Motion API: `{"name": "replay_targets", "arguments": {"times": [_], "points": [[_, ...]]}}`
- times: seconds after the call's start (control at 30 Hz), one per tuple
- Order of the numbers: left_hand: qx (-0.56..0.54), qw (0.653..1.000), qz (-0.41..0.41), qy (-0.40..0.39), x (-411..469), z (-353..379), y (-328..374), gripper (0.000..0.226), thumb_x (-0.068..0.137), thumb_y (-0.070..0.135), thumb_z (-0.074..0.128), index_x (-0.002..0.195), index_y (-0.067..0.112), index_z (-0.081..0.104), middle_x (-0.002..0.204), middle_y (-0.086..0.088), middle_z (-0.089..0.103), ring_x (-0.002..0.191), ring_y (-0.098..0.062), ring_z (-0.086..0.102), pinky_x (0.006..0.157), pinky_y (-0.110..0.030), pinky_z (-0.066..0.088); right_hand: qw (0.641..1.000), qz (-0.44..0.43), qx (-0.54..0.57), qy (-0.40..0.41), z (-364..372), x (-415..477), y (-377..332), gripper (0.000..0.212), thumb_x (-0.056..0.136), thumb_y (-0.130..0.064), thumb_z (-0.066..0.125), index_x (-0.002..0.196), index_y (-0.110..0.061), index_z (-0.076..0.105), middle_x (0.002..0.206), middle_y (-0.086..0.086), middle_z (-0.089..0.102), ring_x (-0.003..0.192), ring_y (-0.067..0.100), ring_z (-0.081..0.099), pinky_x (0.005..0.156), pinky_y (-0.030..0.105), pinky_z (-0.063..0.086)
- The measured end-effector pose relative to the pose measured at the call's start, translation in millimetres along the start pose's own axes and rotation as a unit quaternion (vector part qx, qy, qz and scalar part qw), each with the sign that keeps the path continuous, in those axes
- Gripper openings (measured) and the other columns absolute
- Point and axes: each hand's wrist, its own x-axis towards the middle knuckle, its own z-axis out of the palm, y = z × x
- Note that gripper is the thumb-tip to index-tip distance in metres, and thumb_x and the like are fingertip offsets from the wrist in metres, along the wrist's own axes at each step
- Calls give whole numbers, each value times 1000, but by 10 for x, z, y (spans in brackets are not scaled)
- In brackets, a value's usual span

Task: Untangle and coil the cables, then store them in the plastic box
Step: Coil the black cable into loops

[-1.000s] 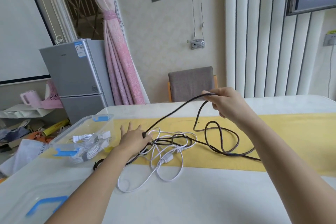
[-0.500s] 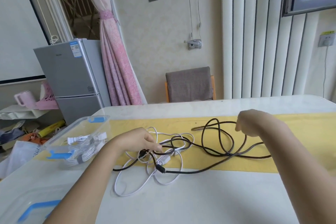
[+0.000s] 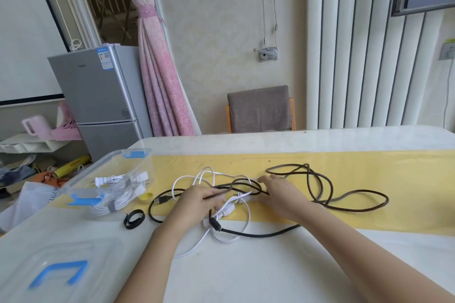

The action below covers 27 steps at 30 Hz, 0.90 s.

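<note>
The black cable (image 3: 258, 235) and white cable (image 3: 174, 186) lie tangled at frame centre, uncoiled, with the left hand (image 3: 197, 200) pinching the black cable and the right hand (image 3: 278, 192) resting on the knot, grip indeterminate, while one coiled white bundle (image 3: 115, 200) already occupies the plastic box (image 3: 91, 170) at centre left.

Both bare forearms reach forward, hands low and close together. The left hand (image 3: 197, 200) is knuckles-up, its fingers blurred; the right hand (image 3: 280, 192) lies palm-down, fingers fairly straight.
</note>
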Motion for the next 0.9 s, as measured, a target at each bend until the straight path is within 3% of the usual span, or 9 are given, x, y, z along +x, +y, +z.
{"name": "replay_targets", "arguments": {"times": [0.07,0.17,0.23,0.37,0.53,0.63,0.73,0.87,0.9], "points": [[39,998,-46,33,52,42,-85,37,100,30,47,131,15,58,143,-7,49,134,-23,40,105,-31,33,998,-25,64,15,-62,3,9,19,94,-29,55,103,-14,63,95,7,59,92,27,56,71,32,38],[161,985,-69,-10,134,109,-232,54,101,46,28,151,26,25,160,10,11,147,-29,0,116,-43,13,979,-69,185,40,-239,5,-41,16,95,-19,51,82,-17,59,78,2,58,70,16,51,63,29,37],[141,985,-23,96,154,87,-239,56,96,48,37,144,19,42,158,7,20,145,-31,9,114,-42,18,937,-76,319,118,-409,-5,-80,21,97,-14,48,78,-17,56,66,-3,53,60,11,48,61,27,41],[73,925,111,356,92,-97,-39,30,87,9,64,118,12,66,147,4,42,145,-26,15,117,-45,20,850,-81,453,258,-774,-68,-95,20,99,-17,46,84,-15,58,59,-8,40,49,3,35,46,16,32],[163,906,130,368,40,-114,156,22,75,26,79,93,15,73,127,6,62,138,-28,33,113,-53,9,805,-60,457,373,-1000,-163,-114,19,98,-19,47,87,-9,59,57,-14,41,54,5,36,52,20,29],[-136,929,37,343,-61,-252,369,35,80,34,74,50,18,66,61,11,67,77,-13,66,89,-38,42,810,-18,434,394,-1018,-171,-91,19,97,-20,47,85,-12,59,62,-8,45,56,7,38,52,20,29],[-474,835,-27,278,-37,-355,423,55,86,22,68,38,19,41,41,5,45,56,-12,61,79,-33,45,822,36,411,394,-1051,-176,46,21,97,-21,46,81,-17,58,64,-3,48,59,12,41,53,26,31],[-778,597,-25,194,-9,-477,210,40,77,13,65,46,21,41,36,10,32,42,-4,50,70,-32,56,788,110,434,423,-1186,-183,338,21,96,-21,45,90,-11,63,65,-2,49,57,14,41,52,28,31],[-795,574,-28,195,-10,-508,126,37,73,13,66,44,21,43,37,11,32,39,-2,45,67,-28,56,769,132,445,440,-1241,-194,438,22,95,-20,45,94,-9,64,65,-1,48,56,15,40,53,27,32]]}}
